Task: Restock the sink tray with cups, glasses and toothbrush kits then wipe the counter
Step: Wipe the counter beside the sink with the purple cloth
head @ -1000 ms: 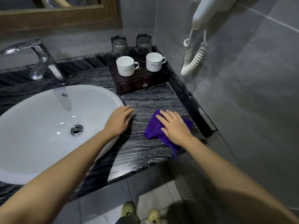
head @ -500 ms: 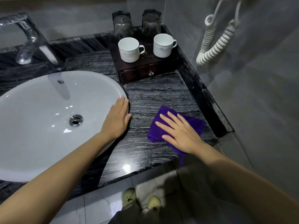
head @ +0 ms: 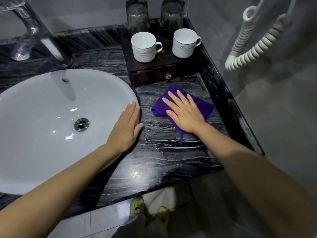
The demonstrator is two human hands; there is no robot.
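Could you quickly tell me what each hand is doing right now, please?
Left hand: open, flat on the sink rim, holding nothing.
Right hand: open, pressed flat on the purple cloth.

The right hand (head: 184, 114) lies flat over the purple cloth (head: 205, 107), hiding its middle. At the counter's back edge the tap (head: 25, 31) is blurred and cut off. Print on both cups (head: 145, 47) is too small to read.
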